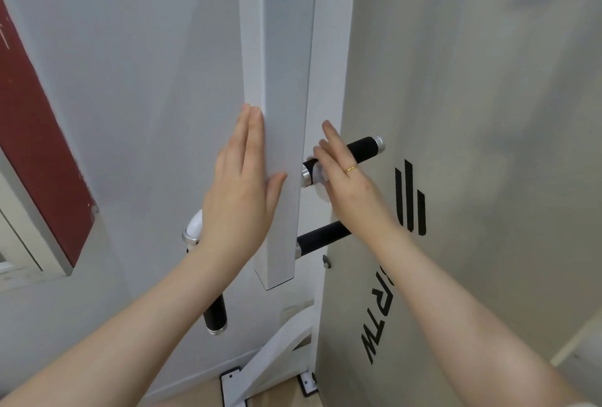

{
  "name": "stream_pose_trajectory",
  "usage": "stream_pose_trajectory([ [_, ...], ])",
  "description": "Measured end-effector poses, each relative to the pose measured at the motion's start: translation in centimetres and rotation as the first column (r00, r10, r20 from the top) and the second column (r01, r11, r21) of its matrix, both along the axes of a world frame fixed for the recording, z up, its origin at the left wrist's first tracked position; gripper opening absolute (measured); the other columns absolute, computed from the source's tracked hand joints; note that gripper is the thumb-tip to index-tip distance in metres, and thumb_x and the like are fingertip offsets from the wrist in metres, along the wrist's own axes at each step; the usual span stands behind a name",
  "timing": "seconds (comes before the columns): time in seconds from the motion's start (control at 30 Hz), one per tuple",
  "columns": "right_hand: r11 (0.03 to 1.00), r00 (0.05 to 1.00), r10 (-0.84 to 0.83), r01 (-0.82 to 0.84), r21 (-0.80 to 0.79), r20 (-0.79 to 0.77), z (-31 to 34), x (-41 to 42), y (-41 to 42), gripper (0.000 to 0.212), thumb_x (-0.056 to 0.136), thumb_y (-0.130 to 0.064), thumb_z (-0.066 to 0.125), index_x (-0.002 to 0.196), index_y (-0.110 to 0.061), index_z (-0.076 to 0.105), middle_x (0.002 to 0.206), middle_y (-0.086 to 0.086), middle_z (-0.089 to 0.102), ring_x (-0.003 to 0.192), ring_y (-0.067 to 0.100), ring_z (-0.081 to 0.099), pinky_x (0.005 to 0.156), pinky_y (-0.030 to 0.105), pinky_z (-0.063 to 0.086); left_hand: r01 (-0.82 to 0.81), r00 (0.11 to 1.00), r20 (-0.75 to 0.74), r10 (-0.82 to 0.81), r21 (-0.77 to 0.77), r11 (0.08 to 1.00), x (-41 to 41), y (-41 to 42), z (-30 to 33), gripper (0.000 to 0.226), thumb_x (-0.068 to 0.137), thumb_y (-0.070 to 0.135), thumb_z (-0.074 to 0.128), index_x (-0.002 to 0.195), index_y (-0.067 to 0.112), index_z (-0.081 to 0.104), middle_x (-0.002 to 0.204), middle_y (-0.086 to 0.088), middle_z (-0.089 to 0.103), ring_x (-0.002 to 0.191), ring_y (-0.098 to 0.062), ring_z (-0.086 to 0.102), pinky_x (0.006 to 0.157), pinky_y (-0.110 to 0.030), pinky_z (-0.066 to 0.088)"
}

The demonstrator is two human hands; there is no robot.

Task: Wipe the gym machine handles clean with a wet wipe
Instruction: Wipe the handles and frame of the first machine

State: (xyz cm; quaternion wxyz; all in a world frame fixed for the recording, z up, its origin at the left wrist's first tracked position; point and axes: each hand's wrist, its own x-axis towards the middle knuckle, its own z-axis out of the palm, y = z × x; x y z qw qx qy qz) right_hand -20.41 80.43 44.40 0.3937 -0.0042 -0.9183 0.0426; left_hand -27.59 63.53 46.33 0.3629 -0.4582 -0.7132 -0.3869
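**Handle wipe, upper right grip**

At the white post (pixel 280 145), centre of the machine, both hands are up.

- Left hand (pixel 242 188): flat on the post's left face, fingers straight, thumb hooked round the front edge. Holds nothing; looks like a brace.
- Right hand (pixel 342 175): fingers extended, laid over the wipe (pixel 317 178) and pressing it on the upper handle (pixel 358 149). Gold ring on one finger.
- Wipe: small, white, bunched at the handle's inner end, just beside the chrome collar by the post.
- Upper handle: black foam, chrome cap at the far end. Long axis runs out from the post to the right and slightly up, so the uncleaned length lies outward of the right hand, toward the cap.
- Lower handle (pixel 322 240): parallel, below the right wrist, apart from both hands.
- Left handle (pixel 215 312): hangs down beneath the left forearm.

Judgement: the right hand is nearer and would slide along that axis.
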Motion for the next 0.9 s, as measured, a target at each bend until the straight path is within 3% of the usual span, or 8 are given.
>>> stream_pose_trajectory([
  [0.07, 1.000, 0.999, -0.013, 0.014, -0.027, 0.037, 0.4, 0.3, 1.0, 0.047, 0.099, -0.014, 0.029, 0.146, -0.017, 0.024, 0.150, -0.016, 0.009, 0.128, -0.024, 0.001, 0.108, 0.004, 0.008, 0.023, 1.000, 0.005, -0.022, -0.019, 1.000, -0.2, -0.2, -0.1, 0.067, 0.087, 0.033, 0.042, 0.144, 0.015, 0.012, 0.153, -0.011, 0.019, 0.129, -0.022, 0.027, 0.087, -0.030, 0.041],
  [0.13, 0.999, 0.998, -0.038, 0.039, -0.019, 0.050, 0.4, 0.4, 1.2, 0.045, 0.098, -0.021, 0.025, 0.144, -0.018, 0.028, 0.151, -0.008, 0.022, 0.131, -0.016, 0.005, 0.105, 0.000, 0.001, 0.049, 0.999, 0.002, -0.049, -0.025, 0.998, -0.4, -0.2, -0.1, 0.067, 0.087, 0.033, 0.043, 0.145, 0.016, 0.012, 0.153, -0.009, 0.017, 0.131, -0.022, 0.028, 0.086, -0.032, 0.045],
  [0.23, 0.997, 0.999, -0.040, 0.043, -0.064, 0.037, -0.2, -0.2, -0.9, 0.049, 0.094, -0.011, 0.020, 0.139, -0.007, 0.039, 0.149, 0.008, 0.033, 0.138, 0.014, 0.027, 0.114, 0.019, 0.014, 0.020, 1.000, -0.010, -0.021, -0.024, 1.000, -0.3, 0.0, -0.2, 0.067, 0.087, 0.032, 0.042, 0.144, 0.018, 0.011, 0.153, -0.008, 0.017, 0.132, -0.020, 0.024, 0.084, -0.028, 0.041],
  [0.33, 0.991, 0.999, -0.049, 0.052, 0.123, -0.021, -0.6, -0.3, -1.7, 0.056, 0.079, 0.004, 0.025, 0.131, 0.000, 0.047, 0.137, 0.013, 0.048, 0.125, 0.026, 0.043, 0.107, 0.037, 0.031, 0.041, 0.999, 0.004, -0.041, -0.021, 0.999, -0.3, -0.3, -0.2, 0.067, 0.087, 0.034, 0.042, 0.144, 0.020, 0.010, 0.153, -0.004, 0.015, 0.133, -0.019, 0.025, 0.084, -0.029, 0.044],
  [0.4, 0.962, 0.988, -0.147, 0.155, 0.225, -0.049, -0.3, 0.2, -0.4, 0.052, 0.077, 0.005, 0.035, 0.126, -0.005, 0.049, 0.128, 0.008, 0.057, 0.123, 0.026, 0.048, 0.107, 0.039, 0.026, 0.076, 0.997, 0.007, -0.076, -0.024, 0.997, -0.4, -0.6, -0.1, 0.068, 0.087, 0.035, 0.044, 0.145, 0.020, 0.010, 0.153, -0.001, 0.014, 0.134, -0.018, 0.026, 0.086, -0.034, 0.050],
  [0.57, 0.900, 0.935, -0.343, 0.355, 0.253, -0.091, 0.0, 1.2, 1.1, 0.042, 0.091, -0.031, 0.040, 0.125, -0.009, 0.052, 0.126, 0.005, 0.059, 0.130, 0.028, 0.041, 0.110, 0.045, 0.016, 0.087, 0.996, -0.001, -0.087, -0.027, 0.996, 0.0, -0.5, -0.1, 0.068, 0.087, 0.039, 0.042, 0.145, 0.020, 0.011, 0.154, -0.002, 0.014, 0.135, -0.018, 0.026, 0.083, -0.035, 0.053],
  [0.77, 0.910, 0.923, -0.300, 0.353, 0.218, -0.241, -0.6, 0.9, -0.9, 0.045, 0.079, -0.010, 0.050, 0.122, -0.003, 0.055, 0.118, 0.007, 0.038, 0.103, 0.026, 0.037, 0.088, 0.035, 0.031, 0.067, 0.997, -0.021, -0.068, -0.025, 0.997, 0.0, -0.8, -0.2, 0.068, 0.088, 0.037, 0.044, 0.145, 0.018, 0.012, 0.152, 0.001, 0.012, 0.133, -0.020, 0.029, 0.079, -0.037, 0.055],
  [0.9, 0.964, 0.947, -0.193, 0.231, 0.129, -0.258, -0.3, 1.0, -1.1, 0.062, 0.066, 0.016, 0.054, 0.126, 0.000, 0.052, 0.107, 0.012, 0.053, 0.089, 0.025, 0.041, 0.072, 0.037, 0.046, 0.079, 0.997, -0.017, -0.079, -0.022, 0.997, 0.1, -0.8, -0.1, 0.067, 0.088, 0.037, 0.043, 0.145, 0.019, 0.012, 0.152, 0.003, 0.011, 0.134, -0.018, 0.027, 0.079, -0.037, 0.055],
])
